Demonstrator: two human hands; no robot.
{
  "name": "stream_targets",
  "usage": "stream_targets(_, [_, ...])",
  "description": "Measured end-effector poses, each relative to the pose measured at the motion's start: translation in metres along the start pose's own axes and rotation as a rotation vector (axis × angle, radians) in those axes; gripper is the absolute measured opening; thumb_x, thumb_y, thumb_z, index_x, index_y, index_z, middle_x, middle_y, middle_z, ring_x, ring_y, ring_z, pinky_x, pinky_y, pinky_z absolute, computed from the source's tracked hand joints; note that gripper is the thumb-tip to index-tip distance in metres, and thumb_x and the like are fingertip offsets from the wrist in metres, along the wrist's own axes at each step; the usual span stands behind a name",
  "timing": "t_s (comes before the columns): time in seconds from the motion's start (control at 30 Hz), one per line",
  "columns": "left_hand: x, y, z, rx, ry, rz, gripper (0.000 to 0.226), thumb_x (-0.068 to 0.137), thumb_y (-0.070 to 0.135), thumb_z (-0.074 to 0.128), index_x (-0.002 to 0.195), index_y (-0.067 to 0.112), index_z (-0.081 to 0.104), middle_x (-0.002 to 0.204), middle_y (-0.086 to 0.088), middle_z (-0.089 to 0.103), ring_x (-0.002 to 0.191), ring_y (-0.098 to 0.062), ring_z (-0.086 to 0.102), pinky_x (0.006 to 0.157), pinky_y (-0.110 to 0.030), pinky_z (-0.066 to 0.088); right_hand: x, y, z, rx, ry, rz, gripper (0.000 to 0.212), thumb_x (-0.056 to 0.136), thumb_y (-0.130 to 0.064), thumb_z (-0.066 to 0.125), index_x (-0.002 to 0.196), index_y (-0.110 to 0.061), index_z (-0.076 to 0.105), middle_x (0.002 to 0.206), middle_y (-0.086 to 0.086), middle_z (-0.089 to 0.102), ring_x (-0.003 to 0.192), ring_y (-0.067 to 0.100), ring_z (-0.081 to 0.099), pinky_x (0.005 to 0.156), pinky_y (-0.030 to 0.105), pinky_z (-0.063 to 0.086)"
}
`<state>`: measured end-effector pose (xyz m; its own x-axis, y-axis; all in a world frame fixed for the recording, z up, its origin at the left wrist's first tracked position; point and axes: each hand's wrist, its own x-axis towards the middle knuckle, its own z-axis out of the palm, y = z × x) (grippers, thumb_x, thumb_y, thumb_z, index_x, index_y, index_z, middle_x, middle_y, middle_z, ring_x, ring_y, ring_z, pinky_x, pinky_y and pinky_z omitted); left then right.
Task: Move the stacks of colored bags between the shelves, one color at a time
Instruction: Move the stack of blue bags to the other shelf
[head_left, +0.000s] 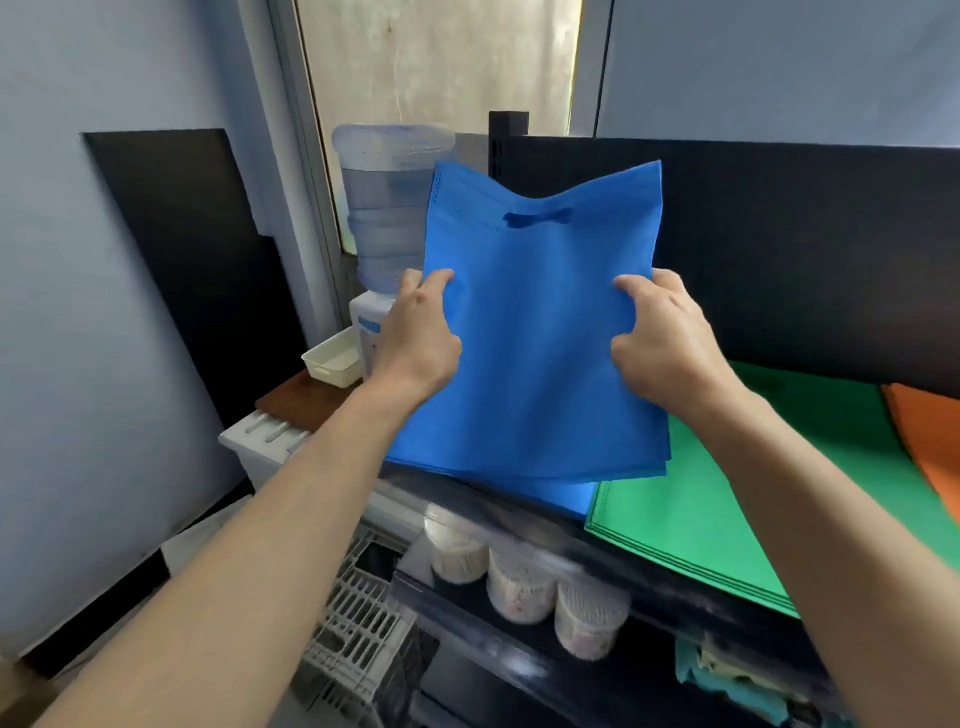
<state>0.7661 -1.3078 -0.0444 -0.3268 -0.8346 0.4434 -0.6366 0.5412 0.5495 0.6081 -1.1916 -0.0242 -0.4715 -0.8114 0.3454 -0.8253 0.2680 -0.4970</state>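
- My left hand (421, 332) grips the left edge of the blue bags (535, 364), thumb on the front and fingers curled behind.
- My right hand (660, 338) pinches the right edge the same way.
- The blue stack stands tilted up at the centre of the frame. Its handle slot is at the top and its lower edge is over the left end of the black shelf (498, 499).
- Beneath it a strip of more blue shows on the shelf, just beside the green stack (727, 493).
- An orange stack (930, 441) lies at the right edge, overlapping the green.
- Behind the bags rise a dark back panel (805, 234) and a black post (508, 135).
- A water bottle (384, 208) stands at the upper left of the bags, with a white basket (335, 364) below it.
- Three round tubs (519, 582) sit on the lower shelf, with a white crate (358, 623) to their left.
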Motion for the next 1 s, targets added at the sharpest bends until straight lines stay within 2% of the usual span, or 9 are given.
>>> stream_targets(0.07, [0.019,-0.015,0.001,0.018,-0.064,0.016,0.060,0.084,-0.010,0.039,0.140,0.010,0.036,0.139,-0.009,0.034,0.117,-0.028,0.045,0.091,-0.028,0.037,0.007,-0.012,0.013,-0.034,-0.021,0.075,0.046,0.084,0.001,0.044,0.129,-0.004,0.042,0.139,0.006,0.033,0.113,0.034,0.047,0.093,0.038,0.043])
stream_targets(0.2, [0.050,-0.051,0.007,0.059,-0.204,0.035,0.056,0.084,-0.008,0.040,0.137,0.009,0.040,0.136,-0.013,0.036,0.119,-0.031,0.044,0.097,-0.033,0.036,0.016,-0.031,0.043,-0.089,-0.082,0.176,0.046,0.084,0.001,0.042,0.130,0.000,0.040,0.137,0.009,0.032,0.116,0.036,0.045,0.095,0.045,0.043])
stream_targets(0.33, [0.063,-0.075,0.022,0.046,-0.368,0.049,0.054,0.084,-0.007,0.042,0.135,0.008,0.042,0.135,-0.014,0.037,0.119,-0.032,0.047,0.100,-0.037,0.038,0.017,-0.030,0.062,-0.151,-0.138,0.277,0.049,0.085,0.001,0.040,0.134,-0.002,0.036,0.141,0.007,0.027,0.117,0.036,0.045,0.092,0.044,0.047])
stream_targets(0.43, [0.064,-0.083,0.029,0.033,-0.458,0.061,0.055,0.085,-0.007,0.040,0.138,0.009,0.039,0.138,-0.013,0.036,0.121,-0.030,0.046,0.098,-0.034,0.038,0.015,-0.025,0.071,-0.222,-0.201,0.341,0.049,0.086,0.001,0.039,0.135,-0.004,0.036,0.141,0.010,0.026,0.117,0.035,0.046,0.096,0.042,0.043])
stream_targets(0.63, [0.064,-0.089,0.033,0.079,-0.540,0.097,0.050,0.088,-0.004,0.038,0.136,0.008,0.041,0.135,-0.015,0.035,0.114,-0.033,0.049,0.093,-0.033,0.039,0.012,-0.019,0.078,-0.330,-0.261,0.411,0.043,0.087,0.001,0.038,0.130,-0.004,0.040,0.133,0.013,0.030,0.108,0.037,0.051,0.092,0.045,0.046])
stream_targets(0.77, [0.064,-0.091,0.038,0.156,-0.586,0.100,0.042,0.088,-0.002,0.039,0.129,0.005,0.045,0.131,-0.016,0.037,0.112,-0.037,0.047,0.094,-0.038,0.040,0.008,-0.021,0.080,-0.431,-0.226,0.413,0.041,0.087,-0.001,0.041,0.127,-0.006,0.043,0.127,0.014,0.037,0.108,0.035,0.044,0.088,0.040,0.043])
stream_targets(0.9, [0.059,-0.079,0.040,0.322,-0.515,0.161,0.037,0.088,0.005,0.045,0.126,0.007,0.046,0.131,-0.016,0.036,0.117,-0.038,0.038,0.098,-0.045,0.031,0.001,-0.029,0.076,-0.486,-0.146,0.358,0.034,0.088,-0.005,0.042,0.121,-0.008,0.047,0.122,0.011,0.046,0.108,0.033,0.042,0.081,0.036,0.035])
stream_targets(1.0, [0.050,-0.055,0.042,0.158,-0.455,0.304,0.041,0.091,0.008,0.045,0.131,0.012,0.046,0.135,-0.010,0.040,0.122,-0.031,0.038,0.102,-0.042,0.029,-0.007,-0.037,0.067,-0.443,-0.070,0.296,0.034,0.090,-0.005,0.043,0.123,-0.007,0.049,0.118,0.011,0.051,0.109,0.033,0.045,0.085,0.038,0.039])
